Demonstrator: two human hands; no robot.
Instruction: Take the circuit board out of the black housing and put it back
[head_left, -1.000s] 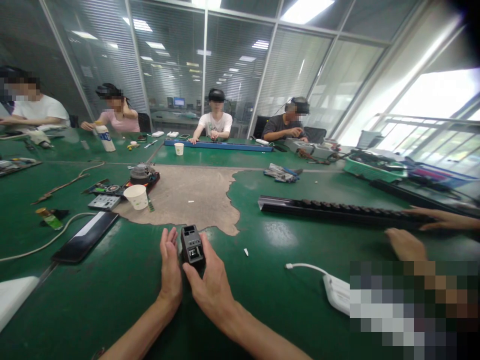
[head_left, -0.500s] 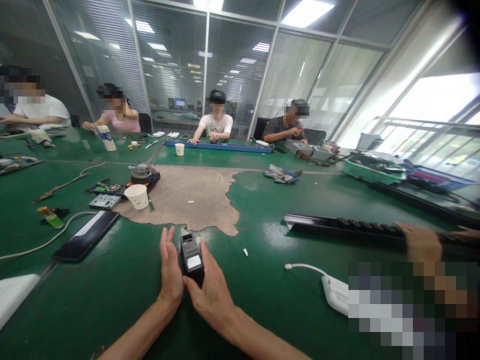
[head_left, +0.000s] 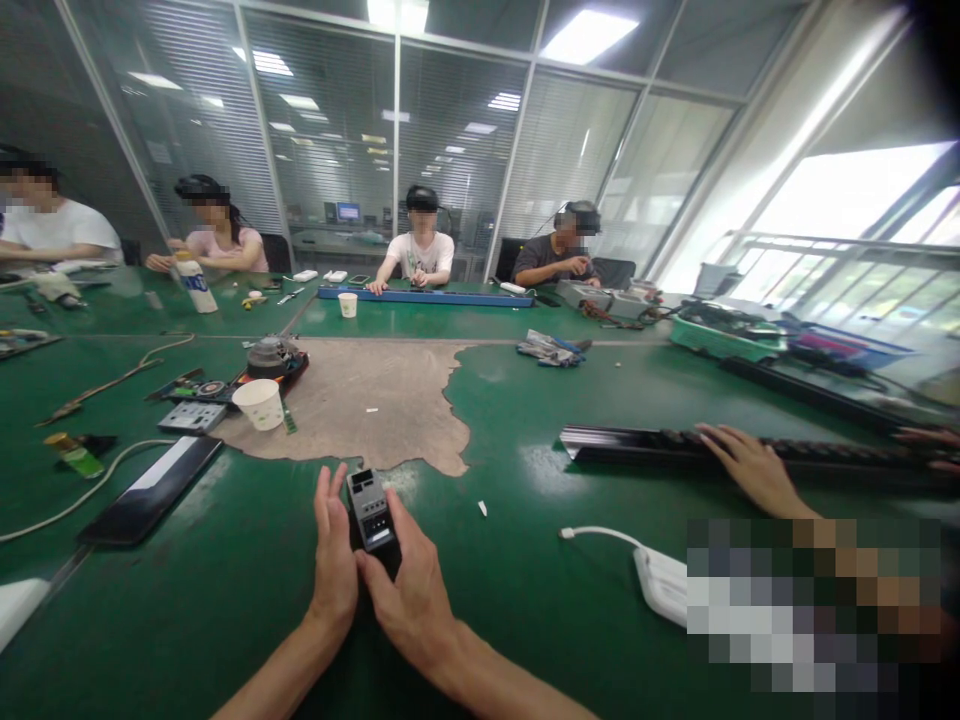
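My right hand (head_left: 412, 575) is around the right side of a small black box-shaped device (head_left: 369, 505), its thumb at the near end. Sockets or slots and a small pale patch show on the device's upper face; its exact kind is unclear. To the left, my left hand (head_left: 334, 550) stands on edge with fingers stretched out and its palm facing the device. Whether that palm touches the casing is hard to make out. The device's lower end is partly hidden between my hands, low over the green table (head_left: 525, 610).
Left lie a phone (head_left: 150, 490), a paper cup (head_left: 259, 405) and electronic parts (head_left: 196, 390). At right, a co-worker's hand (head_left: 754, 465) rests on a long black rail (head_left: 630, 445), near a white power bank (head_left: 660, 590) with a cable. Several people sit across the table.
The view has shifted slightly. The device's upper face shows at a different tilt, with more of its slots visible. The co-worker's hand has moved left along the black rail.
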